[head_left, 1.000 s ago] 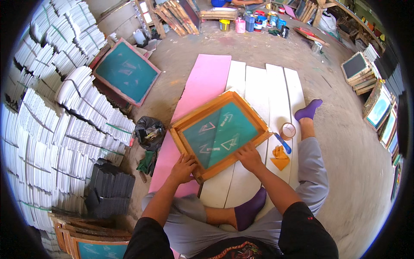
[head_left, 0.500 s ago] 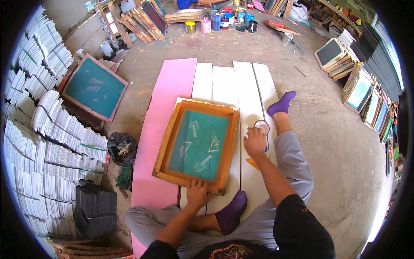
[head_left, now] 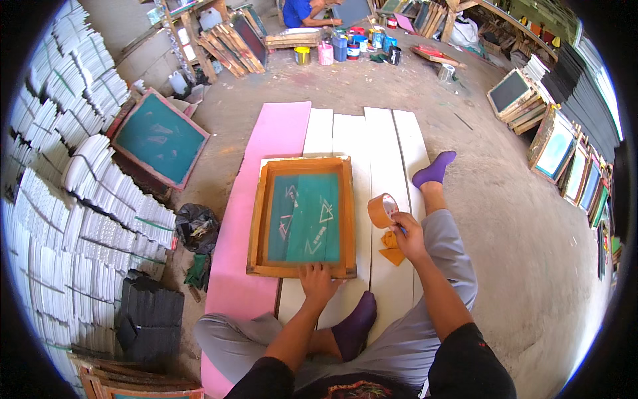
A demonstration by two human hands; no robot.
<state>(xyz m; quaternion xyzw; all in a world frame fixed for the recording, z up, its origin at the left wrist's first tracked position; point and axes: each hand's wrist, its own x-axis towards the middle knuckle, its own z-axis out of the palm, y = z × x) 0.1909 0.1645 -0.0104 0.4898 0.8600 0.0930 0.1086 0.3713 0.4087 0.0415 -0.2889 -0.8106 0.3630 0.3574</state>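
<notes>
A wooden screen printing frame [head_left: 254,219] with green mesh and pale triangle markings lies on the boards before me. My left hand [head_left: 319,282] grips its near edge, fingers bent over the wood. To the right of the frame, my right hand [head_left: 408,234] holds a roll of brown packing tape [head_left: 380,211] up on its edge, pinched at the near side. Below that roll, two small orange-yellow pieces [head_left: 391,255] rest on the white boards; I cannot make out exactly what they are.
Pink board [head_left: 249,296] and white boards [head_left: 405,143] lie beneath the frame. Bundled white stacks [head_left: 100,226] and a black bag [head_left: 197,228] stand left, near another green screen [head_left: 159,143]. Paint cans [head_left: 325,53] stand far ahead by a person in blue [head_left: 302,13]. More frames [head_left: 555,143] lean at right.
My right hand has picked up the tape roll and raised it off the boards. The frame has turned straighter, with my left hand still at its near edge.
</notes>
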